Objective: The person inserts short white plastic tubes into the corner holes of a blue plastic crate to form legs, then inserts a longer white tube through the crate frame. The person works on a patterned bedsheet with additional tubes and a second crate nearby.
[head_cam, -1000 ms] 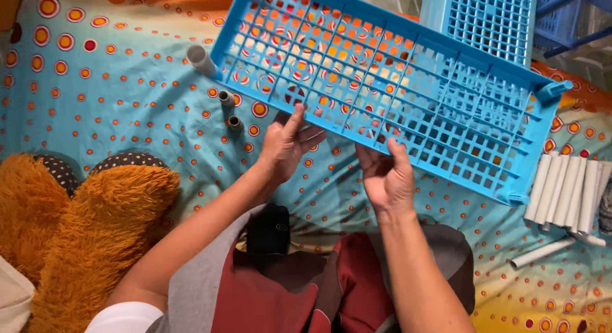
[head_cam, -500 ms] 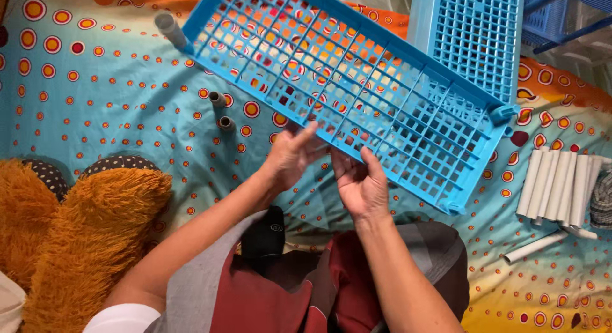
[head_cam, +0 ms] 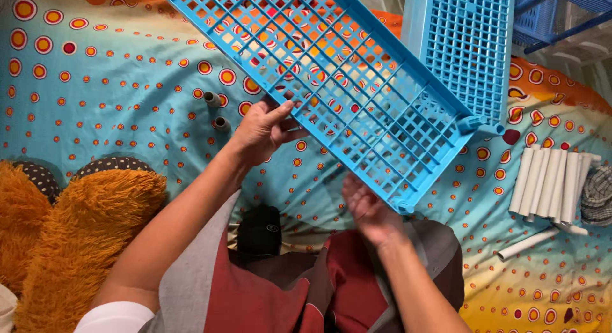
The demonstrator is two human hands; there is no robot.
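A patterned bedspread [head_cam: 95, 84] — turquoise with red and orange dots — covers the whole surface under the person. Above it, tilted and lifted clear of the cloth, hangs a long blue plastic grid shelf [head_cam: 331, 84], running from the upper left down toward the lower right, its corner socket ending just over the right hand. A second blue slatted panel [head_cam: 468, 49] stands beyond it at the upper right, partly behind the first. At the lower left lies a shaggy orange plush toy [head_cam: 76, 237], with dark spotted patches near its top.

The left hand [head_cam: 261, 132] is clenched on the near long edge of the grid shelf, thumb on top and fingers curled beneath the rim, carrying it. The right hand [head_cam: 366, 205] sits lower, just under the shelf's lower corner; it is blurred, fingers loosely spread, and holds nothing that can be made out.

A bundle of white plastic tubes [head_cam: 551, 183] lies side by side at the right, one loose white tube [head_cam: 529, 244] slanting below them. Two short grey connector pieces [head_cam: 217, 113] rest on the cloth — just left of the left hand.
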